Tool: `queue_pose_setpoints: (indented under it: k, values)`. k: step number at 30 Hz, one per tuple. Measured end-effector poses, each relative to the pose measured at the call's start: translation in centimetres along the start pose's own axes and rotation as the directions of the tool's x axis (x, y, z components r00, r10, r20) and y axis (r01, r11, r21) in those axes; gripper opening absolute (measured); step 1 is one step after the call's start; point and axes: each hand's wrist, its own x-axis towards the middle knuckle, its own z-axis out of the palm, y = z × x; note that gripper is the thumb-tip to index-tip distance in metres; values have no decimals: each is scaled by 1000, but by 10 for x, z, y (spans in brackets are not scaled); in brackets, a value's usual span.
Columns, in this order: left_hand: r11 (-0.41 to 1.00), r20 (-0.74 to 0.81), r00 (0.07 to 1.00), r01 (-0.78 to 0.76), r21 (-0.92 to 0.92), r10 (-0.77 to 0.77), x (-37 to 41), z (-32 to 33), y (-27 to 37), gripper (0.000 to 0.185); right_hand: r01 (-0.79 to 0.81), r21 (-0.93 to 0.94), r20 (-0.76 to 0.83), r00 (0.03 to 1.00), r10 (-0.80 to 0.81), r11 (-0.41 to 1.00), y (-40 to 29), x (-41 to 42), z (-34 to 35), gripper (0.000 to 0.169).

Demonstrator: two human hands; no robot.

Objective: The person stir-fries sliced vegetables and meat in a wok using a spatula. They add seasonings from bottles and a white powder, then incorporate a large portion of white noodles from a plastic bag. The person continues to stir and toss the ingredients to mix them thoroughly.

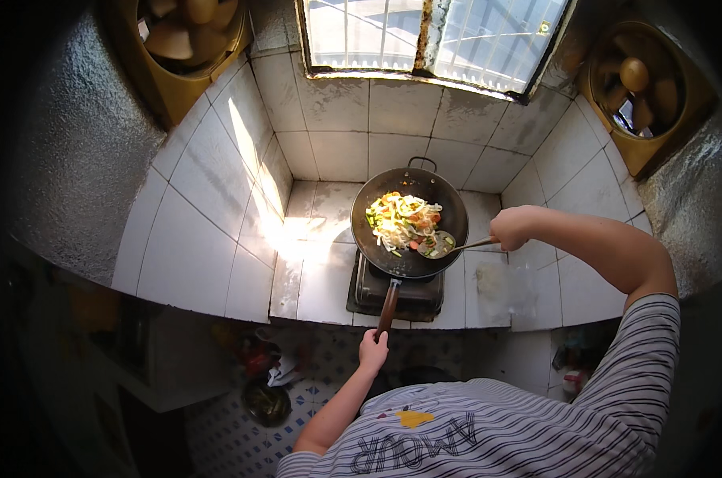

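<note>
A dark wok [367,239] rests on a portable stove [367,293] on the tiled counter. My left hand [373,351] grips the end of its brown handle [389,306], which points toward me. In my right hand [512,227], at the wok's right, is the handle of a metal ladle [476,244]. The ladle's bowl sits inside the wok at its lower right and holds a few green pieces. Beside it lies a heap of food [406,218]: pale wide noodles with green and orange vegetable pieces.
White tiled walls [337,152] enclose the counter [325,287] on three sides. A clear plastic bag [504,287] lies right of the stove. Above are a barred window [373,36] and two exhaust fans [634,74]. A dark round container [266,402] stands on the floor at left.
</note>
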Motion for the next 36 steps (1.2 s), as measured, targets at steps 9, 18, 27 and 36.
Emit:
queue_pose_setpoints:
  k: [9, 18, 27, 36]
  values:
    - [1000, -47, 999, -22, -19, 21, 8, 8, -15, 35, -70, -15, -515, 855, 52, 997, -35, 49, 46, 16]
    - [999, -28, 1000, 9, 32, -8, 7, 3, -12, 34, 22, 179, 43, 999, -30, 984, -18, 15, 16, 21]
    - [999, -34, 999, -2, 47, 4, 6, -2, -12, 34, 44, 297, -466, 879, 104, 954, -20, 33, 82, 21]
    - [1000, 8, 1000, 20, -12, -20, -3, -3, 8, 34, -129, -232, -308, 950, 53, 964, 19, -12, 7, 16]
